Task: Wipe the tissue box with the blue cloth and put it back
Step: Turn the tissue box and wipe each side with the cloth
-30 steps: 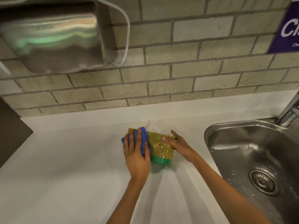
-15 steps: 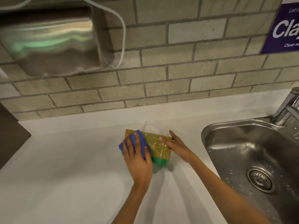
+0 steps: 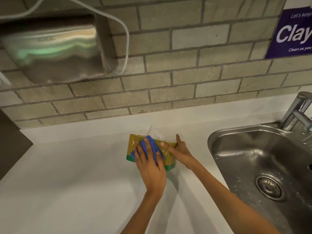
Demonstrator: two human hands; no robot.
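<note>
Left hand (image 3: 149, 168) flat, fingers spread, palm down, right hand (image 3: 181, 149) cupped in a sideways grip, forearms converging

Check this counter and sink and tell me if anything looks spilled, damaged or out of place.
Nothing serious stands out. The sink basin holds scattered water droplets and specks near the drain, but the counter looks dry. The tissue box is held by the right hand while the left hand presses the blue cloth on it.

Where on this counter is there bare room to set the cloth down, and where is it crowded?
Bare counter runs from the dark panel to the tissue box, and in front of it. A strip is free between the box and the brick wall. Crowded: the left hand with the cloth and the right hand hold the box; the sink borders the right.
</note>
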